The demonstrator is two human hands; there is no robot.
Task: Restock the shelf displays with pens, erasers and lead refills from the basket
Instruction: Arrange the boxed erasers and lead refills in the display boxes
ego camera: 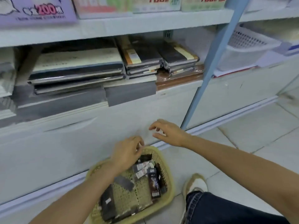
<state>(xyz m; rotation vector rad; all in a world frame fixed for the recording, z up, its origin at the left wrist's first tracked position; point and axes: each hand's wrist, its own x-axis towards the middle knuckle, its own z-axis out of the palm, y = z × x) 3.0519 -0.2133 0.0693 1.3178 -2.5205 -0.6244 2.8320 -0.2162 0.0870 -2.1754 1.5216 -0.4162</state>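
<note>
Left hand: your left hand (127,152) hangs over the far rim of the basket, fingers curled in toward the thumb. A pale speck shows at the fingertips, and you cannot tell whether it is pinching anything.
Right hand: your right hand (168,133) is held in the air in front of the cabinet panel (97,143), up and to the right of the left hand. Its fingers are loosely spread and bent, with nothing in them.
Basket: the yellow mesh basket (169,183) sits on the floor (242,143) against the foot of the cabinet, between your forearms.
Basket stock: small white-labelled packs (142,168) lie at the far end, just under the left hand. A dark box (154,183) lies along the right wall, and a flat dark pack (108,202) lies at the near left. The blur hides the print.
Shelf above: it holds stacks of dark-covered notebooks (77,67), with two narrower stacks (142,59) to their right and a brown wrapped bundle (179,78) beneath.
Upright: a pale blue post (210,62) slants down to the right of the notebooks.
Next bay: a white plastic crate (247,44) sits on the shelf.
Lower right: your shoe (195,183) is on the tiles, with a denim-clad knee (226,207) beside it.
</note>
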